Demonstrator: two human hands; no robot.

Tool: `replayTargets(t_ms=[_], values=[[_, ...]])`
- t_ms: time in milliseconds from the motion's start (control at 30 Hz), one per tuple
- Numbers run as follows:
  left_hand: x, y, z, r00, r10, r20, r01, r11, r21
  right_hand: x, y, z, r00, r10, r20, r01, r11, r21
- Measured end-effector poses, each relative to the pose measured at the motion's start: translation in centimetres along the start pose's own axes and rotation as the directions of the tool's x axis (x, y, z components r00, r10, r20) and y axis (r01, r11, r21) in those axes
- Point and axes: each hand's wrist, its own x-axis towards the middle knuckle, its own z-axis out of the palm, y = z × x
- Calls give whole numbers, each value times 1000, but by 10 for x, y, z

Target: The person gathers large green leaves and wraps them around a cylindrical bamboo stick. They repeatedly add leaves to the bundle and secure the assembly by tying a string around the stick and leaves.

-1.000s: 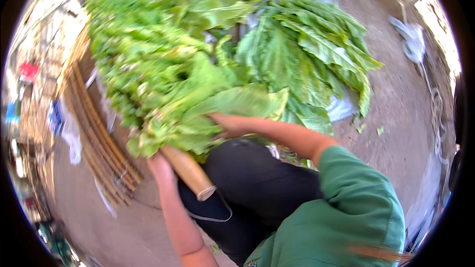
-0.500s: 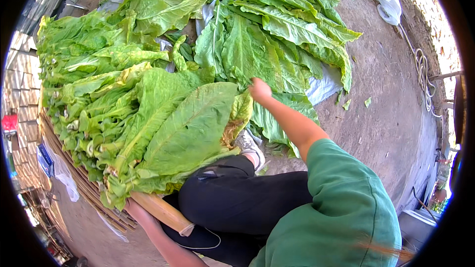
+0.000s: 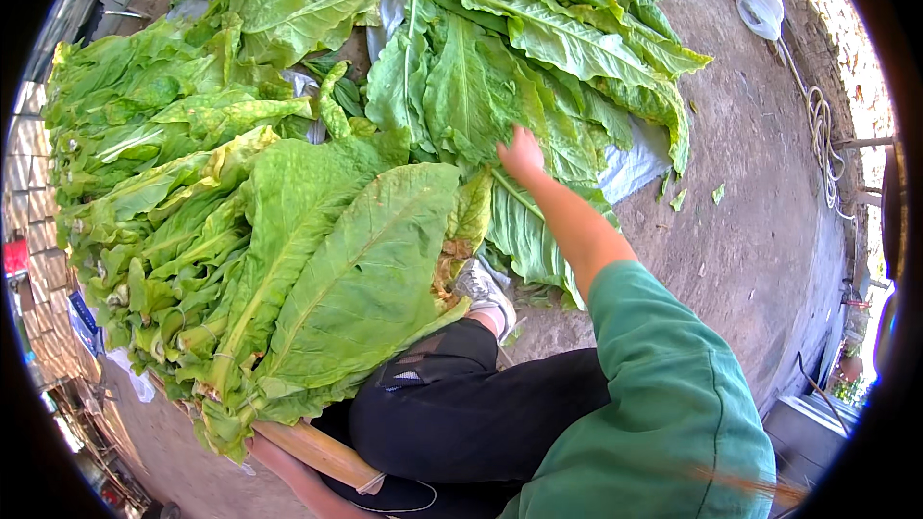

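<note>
A thick row of broad green leaves (image 3: 365, 259), which look like tobacco, lies at the left with its bunched stalks along the near left side. From under its near end sticks a wooden pole (image 3: 322, 455), resting against my thigh. My left hand (image 3: 260, 447) is beneath the leaves beside this pole, its fingers hidden. Ahead, my right hand (image 3: 520, 154) reaches onto a second heap of loose leaves (image 3: 567, 48). Its thumb and fingers are apart at the heap's near edge, touching a leaf, and no leaf is visibly lifted. A thin white cord (image 3: 428, 495) trails off the pole's end.
Grey plastic sheeting (image 3: 635, 161) shows under the loose leaves. My shoe (image 3: 486, 296) stands between the two heaps. At the right, a white plastic bag (image 3: 758, 0) and coiled rope (image 3: 822, 149) hang along the wall. Leaf scraps (image 3: 679, 200) lie on the bare floor (image 3: 702, 259).
My right hand has moved slightly right over the loose leaves, its thumb and fingers now showing apart. The row's near end and the pole sit lower in view. My left hand stays under the leaves.
</note>
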Motion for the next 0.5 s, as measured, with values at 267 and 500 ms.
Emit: replayTargets(t_ms=[267,500], values=[[5,-1,-8,999,2,-36,0,998,60,66,-70,-3,901,213,379,-253,966,61],[6,-7,-8,999,-2,-48,5,998,64,90,-107,-39,996,-1,-86,34,919,394]])
